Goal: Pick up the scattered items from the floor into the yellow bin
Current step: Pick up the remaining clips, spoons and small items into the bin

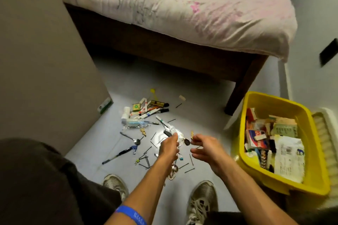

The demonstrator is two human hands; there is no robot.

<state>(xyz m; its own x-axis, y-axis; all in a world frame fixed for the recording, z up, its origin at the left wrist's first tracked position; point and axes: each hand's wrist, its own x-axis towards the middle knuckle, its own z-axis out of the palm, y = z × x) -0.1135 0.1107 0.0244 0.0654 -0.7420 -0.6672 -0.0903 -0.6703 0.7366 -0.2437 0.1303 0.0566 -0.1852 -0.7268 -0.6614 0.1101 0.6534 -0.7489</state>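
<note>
Small items lie scattered on the pale floor: markers [146, 111], a white bottle [126, 113], a blue pen [118, 155], a spoon [131, 138] and several hairpins [146, 159]. My left hand [169, 149] grips a clear plastic packet [176, 133] above the pile, with small things hanging below the fist. My right hand [204, 145] hovers just to its right, fingers loosely curved, fingertips near a small key [192, 134]; whether it pinches anything I cannot tell. The yellow bin [256, 171] stands at the right, filled with boxes and papers.
A bed [182, 14] with a dark wooden frame and leg [239, 89] stands behind the pile. A grey cabinet side [45, 60] rises on the left. My two shoes [201, 201] are planted below the hands. A white brush [327, 142] lies right of the bin.
</note>
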